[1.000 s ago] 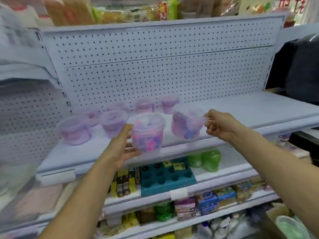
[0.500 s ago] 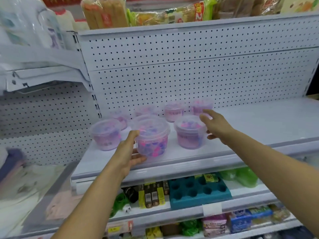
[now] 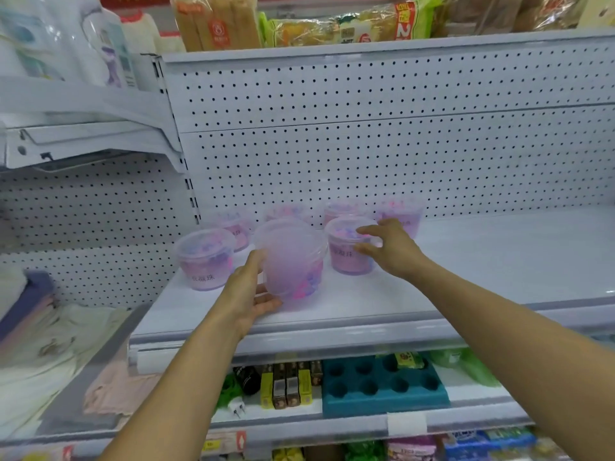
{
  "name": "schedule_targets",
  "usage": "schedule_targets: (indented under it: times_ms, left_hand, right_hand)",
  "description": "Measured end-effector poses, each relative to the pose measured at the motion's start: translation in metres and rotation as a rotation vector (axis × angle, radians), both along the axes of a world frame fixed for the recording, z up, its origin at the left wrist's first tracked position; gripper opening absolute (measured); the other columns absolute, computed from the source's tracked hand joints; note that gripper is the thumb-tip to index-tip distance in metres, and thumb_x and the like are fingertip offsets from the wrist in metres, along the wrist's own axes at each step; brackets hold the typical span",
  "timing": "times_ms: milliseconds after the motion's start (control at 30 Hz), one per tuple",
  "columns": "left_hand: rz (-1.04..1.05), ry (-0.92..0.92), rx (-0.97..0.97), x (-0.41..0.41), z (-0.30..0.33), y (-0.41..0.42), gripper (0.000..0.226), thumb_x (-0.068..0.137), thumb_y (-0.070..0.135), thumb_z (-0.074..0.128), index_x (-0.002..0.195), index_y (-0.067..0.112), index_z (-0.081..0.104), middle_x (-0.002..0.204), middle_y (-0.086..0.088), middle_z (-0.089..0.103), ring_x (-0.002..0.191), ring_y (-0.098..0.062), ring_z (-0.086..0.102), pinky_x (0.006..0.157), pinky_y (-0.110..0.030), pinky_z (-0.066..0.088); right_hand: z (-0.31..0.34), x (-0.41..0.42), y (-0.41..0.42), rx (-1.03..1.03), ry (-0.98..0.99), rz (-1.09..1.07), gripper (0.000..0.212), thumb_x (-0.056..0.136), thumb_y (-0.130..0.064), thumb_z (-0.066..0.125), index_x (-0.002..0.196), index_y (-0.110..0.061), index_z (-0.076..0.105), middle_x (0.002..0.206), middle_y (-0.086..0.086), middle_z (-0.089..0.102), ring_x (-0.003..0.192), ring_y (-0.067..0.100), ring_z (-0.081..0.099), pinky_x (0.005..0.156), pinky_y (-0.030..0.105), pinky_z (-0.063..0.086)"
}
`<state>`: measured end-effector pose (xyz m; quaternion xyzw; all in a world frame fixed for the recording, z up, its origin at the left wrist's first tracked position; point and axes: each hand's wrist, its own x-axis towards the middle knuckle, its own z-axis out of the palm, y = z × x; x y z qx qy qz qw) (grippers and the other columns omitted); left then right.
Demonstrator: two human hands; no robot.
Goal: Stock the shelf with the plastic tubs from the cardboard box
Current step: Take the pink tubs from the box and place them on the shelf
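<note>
Shelf (image 3: 482,261): white metal with a pegboard back; its whole right side is bare, and the tubs are bunched at the left.
Back row (image 3: 401,212): about four pink tubs against the pegboard, blurred.
Front left tub (image 3: 204,259): upright near the shelf's left edge, with pale printed characters on its side that are too soft to read surely.
Tilted tub (image 3: 293,261): tipped toward the camera with its lid facing out, pink and blue beads heaped in its low side, its base at the shelf front.
Right tub (image 3: 352,247): upright on the shelf, with similar faint characters on its wall.
Left hand (image 3: 248,291): fingers wrapped round the tilted tub's side and base, holding it.
Right hand (image 3: 391,249): fingers spread loosely at the right tub's rim and side, touching but not closed round it.
Cardboard box: not in view.
Risk: the tilted tub sits close to the front lip; let go before it stands flat, it would likely roll off, or knock the front left tub.
Risk: a nudge from the right hand could push its tub into the back row.
Writing: a red "2" on a bag (image 3: 349,28) above.
</note>
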<state>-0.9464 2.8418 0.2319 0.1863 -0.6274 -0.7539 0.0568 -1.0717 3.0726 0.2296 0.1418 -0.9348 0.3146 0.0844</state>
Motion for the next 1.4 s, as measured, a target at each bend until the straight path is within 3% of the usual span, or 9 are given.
schedule_targets:
  times_ms: [100, 200, 433, 567, 667, 900, 1033, 1200, 1400]
  left_hand:
    - [0.009, 0.024, 0.019, 0.004, 0.001, 0.006, 0.035, 0.091, 0.044, 0.054, 0.109, 0.014, 0.054, 0.100, -0.015, 0.059, 0.094, -0.034, 0.063, 0.083, -0.046, 0.056]
    - [-0.025, 0.048, 0.001, 0.002, 0.006, 0.018, 0.026, 0.092, 0.041, 0.050, 0.099, 0.017, 0.059, 0.091, -0.011, 0.059, 0.085, -0.033, 0.062, 0.087, -0.050, 0.054]
    - [-0.249, 0.041, -0.044, -0.021, 0.019, 0.081, 0.050, 0.087, 0.046, 0.049, 0.116, 0.009, 0.064, 0.091, -0.018, 0.065, 0.070, -0.027, 0.061, 0.074, -0.042, 0.057]
    - [-0.241, 0.082, -0.165, -0.032, 0.024, 0.125, 0.047, 0.091, 0.050, 0.047, 0.105, 0.012, 0.069, 0.092, -0.013, 0.066, 0.076, -0.026, 0.062, 0.083, -0.044, 0.057]
    - [-0.041, 0.251, -0.644, -0.047, 0.020, 0.143, 0.033, 0.089, 0.052, 0.047, 0.093, 0.026, 0.066, 0.105, -0.001, 0.066, 0.095, -0.020, 0.059, 0.094, -0.041, 0.049]
    - [-0.032, 0.410, -1.310, -0.069, -0.007, 0.144, 0.040, 0.096, 0.030, 0.049, 0.134, 0.016, 0.053, 0.143, -0.001, 0.047, 0.135, -0.019, 0.037, 0.110, -0.034, 0.031]
    - [-0.066, 0.367, -1.451, -0.072, -0.013, 0.141, 0.043, 0.098, 0.029, 0.045, 0.139, 0.017, 0.047, 0.148, -0.001, 0.043, 0.139, -0.019, 0.032, 0.115, -0.033, 0.023]
    - [-0.098, 0.350, -1.521, -0.072, -0.017, 0.133, 0.047, 0.099, 0.030, 0.042, 0.145, 0.021, 0.038, 0.153, 0.003, 0.034, 0.142, -0.015, 0.027, 0.112, -0.026, 0.023]
    - [-0.136, 0.341, -1.531, -0.077, -0.018, 0.122, 0.048, 0.100, 0.031, 0.039, 0.147, 0.023, 0.033, 0.155, 0.007, 0.030, 0.143, -0.011, 0.022, 0.111, -0.025, 0.024]
  right_hand:
    - [0.004, 0.000, 0.007, 0.089, 0.089, -0.003, 0.050, 0.092, -0.051, 0.050, 0.138, -0.032, 0.047, 0.151, 0.006, 0.027, 0.136, 0.029, 0.029, 0.101, 0.046, 0.037]
    - [0.018, 0.015, 0.017, -0.183, 0.107, 0.094, 0.044, 0.093, -0.053, 0.045, 0.128, -0.029, 0.054, 0.136, 0.004, 0.048, 0.115, 0.024, 0.054, 0.093, 0.042, 0.047]
    - [0.055, 0.033, 0.067, -0.534, -0.812, 0.361, 0.069, 0.083, -0.067, 0.049, 0.121, -0.010, 0.059, 0.110, 0.019, 0.061, 0.078, 0.038, 0.068, 0.067, 0.041, 0.058]
    - [0.051, 0.030, 0.107, -0.686, -0.805, 0.193, 0.041, 0.088, -0.046, 0.051, 0.106, -0.010, 0.060, 0.100, 0.018, 0.053, 0.068, 0.037, 0.065, 0.061, 0.039, 0.058]
    - [0.040, 0.022, 0.140, -0.795, -0.760, -0.003, 0.044, 0.086, -0.046, 0.055, 0.113, -0.011, 0.058, 0.112, 0.022, 0.052, 0.088, 0.044, 0.066, 0.062, 0.041, 0.059]
    - [0.018, 0.012, 0.168, -0.787, -0.628, -0.184, 0.047, 0.093, -0.050, 0.046, 0.126, -0.017, 0.041, 0.129, 0.015, 0.038, 0.105, 0.045, 0.059, 0.062, 0.046, 0.061]
    - [0.011, 0.010, 0.168, -0.589, -0.509, -0.187, 0.066, 0.090, -0.060, 0.042, 0.143, -0.024, 0.025, 0.140, 0.014, 0.039, 0.065, 0.036, 0.071, 0.085, 0.046, 0.056]
    - [0.008, 0.016, 0.161, -0.418, -0.266, -0.087, 0.060, 0.091, -0.053, 0.049, 0.145, -0.042, 0.028, 0.136, 0.003, 0.042, 0.071, 0.030, 0.070, 0.067, 0.030, 0.057]
    - [-0.005, 0.005, 0.150, -0.155, -0.143, -0.029, 0.079, 0.071, -0.056, 0.073, 0.141, -0.036, 0.040, 0.135, 0.004, 0.048, 0.081, 0.021, 0.049, 0.089, 0.040, 0.051]
